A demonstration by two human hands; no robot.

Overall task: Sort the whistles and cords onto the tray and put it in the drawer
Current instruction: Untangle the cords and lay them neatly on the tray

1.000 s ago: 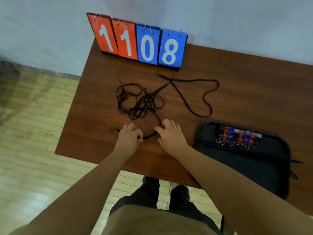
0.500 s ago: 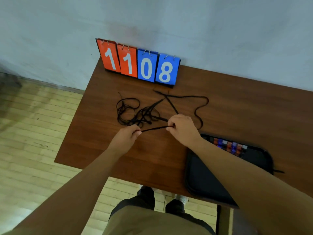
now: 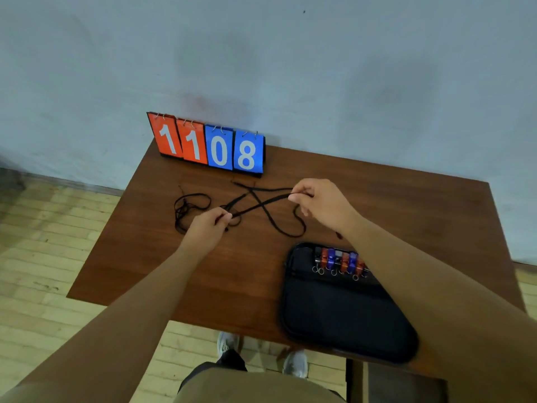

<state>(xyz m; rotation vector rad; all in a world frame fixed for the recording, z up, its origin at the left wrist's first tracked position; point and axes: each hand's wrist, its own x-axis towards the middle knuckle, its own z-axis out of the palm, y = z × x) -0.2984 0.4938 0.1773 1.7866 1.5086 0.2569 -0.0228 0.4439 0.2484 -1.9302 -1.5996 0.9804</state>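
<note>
I see black cord (image 3: 273,199) stretched taut beyond tray (image 3: 334,321), long axis left-right: left hand (image 3: 207,229) pinches one end, right hand (image 3: 321,205) pinches other, nearer tray. Whistles (image 3: 338,261) line tray's far edge. Loose tangle (image 3: 186,210), possibly several cords, lies far-left of tray.

Backed by a pale grey-blue wall (image 3: 319,68), smudged and faintly stained. Floored on the left and near side in light wooden boards (image 3: 43,257), edged at the far left by dark skirting (image 3: 72,182). Furnished with a brown wood-grain surface (image 3: 406,205) set against that wall. Lit softly, evenly.
</note>
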